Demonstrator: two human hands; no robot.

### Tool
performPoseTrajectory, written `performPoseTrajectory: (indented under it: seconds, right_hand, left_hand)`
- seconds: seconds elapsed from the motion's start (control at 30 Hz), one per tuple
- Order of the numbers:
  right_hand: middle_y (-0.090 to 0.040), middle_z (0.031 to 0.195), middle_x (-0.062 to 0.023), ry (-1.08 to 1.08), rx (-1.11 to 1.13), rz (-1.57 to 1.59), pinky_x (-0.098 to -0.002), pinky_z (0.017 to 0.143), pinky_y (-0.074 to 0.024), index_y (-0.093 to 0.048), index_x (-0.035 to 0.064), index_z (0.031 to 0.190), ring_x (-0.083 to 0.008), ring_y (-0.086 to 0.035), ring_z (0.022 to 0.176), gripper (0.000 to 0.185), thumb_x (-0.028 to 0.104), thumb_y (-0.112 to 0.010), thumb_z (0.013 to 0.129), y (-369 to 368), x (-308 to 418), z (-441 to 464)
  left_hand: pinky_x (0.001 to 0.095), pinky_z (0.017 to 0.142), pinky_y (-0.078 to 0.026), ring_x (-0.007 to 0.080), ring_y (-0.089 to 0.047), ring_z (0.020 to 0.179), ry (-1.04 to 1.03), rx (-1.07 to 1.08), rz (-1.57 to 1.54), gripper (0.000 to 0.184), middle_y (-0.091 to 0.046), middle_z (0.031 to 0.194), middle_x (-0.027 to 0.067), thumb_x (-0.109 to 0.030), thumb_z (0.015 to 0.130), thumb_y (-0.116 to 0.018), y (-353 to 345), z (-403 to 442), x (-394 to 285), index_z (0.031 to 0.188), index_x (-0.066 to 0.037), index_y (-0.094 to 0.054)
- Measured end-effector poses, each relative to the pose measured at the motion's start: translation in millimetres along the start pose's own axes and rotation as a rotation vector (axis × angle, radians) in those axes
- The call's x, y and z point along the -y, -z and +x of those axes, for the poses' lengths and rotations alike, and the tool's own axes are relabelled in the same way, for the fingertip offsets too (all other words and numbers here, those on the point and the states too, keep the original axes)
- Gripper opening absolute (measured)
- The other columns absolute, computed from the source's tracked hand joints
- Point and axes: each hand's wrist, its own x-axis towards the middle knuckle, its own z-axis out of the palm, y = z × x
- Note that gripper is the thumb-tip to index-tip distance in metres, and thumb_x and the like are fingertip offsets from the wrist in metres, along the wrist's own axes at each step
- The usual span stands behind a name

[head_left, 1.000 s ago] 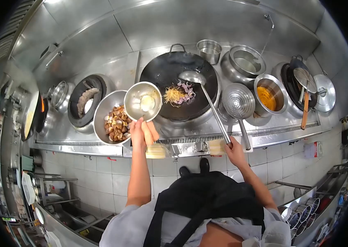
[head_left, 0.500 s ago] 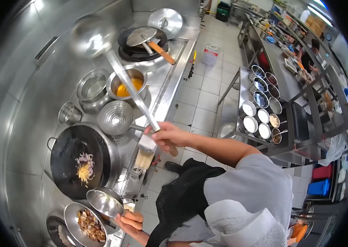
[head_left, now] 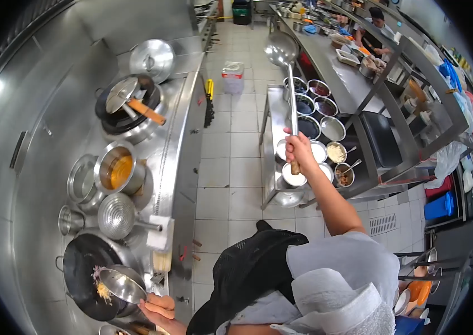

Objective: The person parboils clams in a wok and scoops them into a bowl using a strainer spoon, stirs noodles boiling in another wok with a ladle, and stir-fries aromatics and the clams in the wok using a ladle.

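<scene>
My right hand (head_left: 299, 151) is closed around the lower handle of a long steel ladle (head_left: 293, 103), just above its wooden end. The ladle's bowl points away from me, over the far end of a cart with seasoning pots (head_left: 309, 127). At the lower left, my left hand (head_left: 159, 307) grips the rim of a steel bowl (head_left: 122, 282). This bowl is tilted over the right side of a black wok (head_left: 82, 262) and hides part of it. Chopped purple onion and pale yellow shreds (head_left: 103, 291) lie in the wok.
Along the steel stove stand a perforated strainer (head_left: 116, 215), a pot of orange liquid (head_left: 119, 170), and a wooden-handled pan (head_left: 146, 110). A tiled aisle (head_left: 231, 173) separates stove and cart. Another person (head_left: 376, 28) works at the far right counter.
My right hand has swung the ladle from above the stove to over the seasoning cart. The steel bowl in my left hand now overlaps the wok more. The view has turned right.
</scene>
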Motion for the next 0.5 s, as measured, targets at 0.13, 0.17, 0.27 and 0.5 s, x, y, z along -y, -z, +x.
performPoseTrajectory:
  seconds: [0.13,0.17,0.27,0.5]
  right_hand:
    - [-0.049,0.064,-0.0005,0.040,-0.152,-0.091,-0.0265,0.038,-0.0383,-0.047,0.0050,0.124,-0.0098,-0.044,0.042,0.035,0.011,-0.057,0.091,116.5,30.3,46.6]
    - [-0.049,0.064,-0.0005,0.044,-0.212,-0.114,-0.0269,0.037,-0.0394,-0.047,0.0039,0.124,-0.0102,-0.045,0.042,0.035,0.011,-0.058,0.091,141.4,32.5,55.7]
    - [-0.050,0.063,-0.0009,0.037,-0.309,-0.192,-0.0257,0.036,-0.0387,-0.050,0.0036,0.119,-0.0102,-0.046,0.040,0.029,0.014,-0.059,0.093,211.1,25.6,68.0]
    - [-0.051,0.059,-0.0009,-0.022,-0.374,-0.355,-0.0272,0.035,-0.0397,-0.055,0.0003,0.107,-0.0099,-0.048,0.039,0.023,0.019,-0.060,0.095,294.8,16.4,56.3]
  left_hand:
    - [0.0337,0.086,-0.041,0.0160,-0.055,0.094,-0.091,-0.096,0.066,0.036,-0.059,0.100,0.0043,-0.039,0.094,-0.059,-114.2,-22.0,49.8,0.109,-0.007,-0.057]
    - [0.0330,0.083,-0.042,0.0149,-0.054,0.091,-0.070,-0.016,0.009,0.033,-0.058,0.097,0.0027,-0.037,0.093,-0.059,-133.1,-21.5,66.0,0.107,-0.007,-0.056]
    - [0.0316,0.077,-0.041,0.0123,-0.050,0.083,-0.024,0.131,0.079,0.028,-0.051,0.088,-0.0012,-0.034,0.094,-0.057,-189.5,-27.3,91.9,0.100,-0.007,-0.055]
    - [0.0335,0.095,-0.039,0.0166,-0.053,0.103,0.076,0.444,0.175,0.042,-0.058,0.103,0.0049,-0.039,0.100,-0.046,-288.5,-32.9,109.5,0.116,-0.002,-0.058]
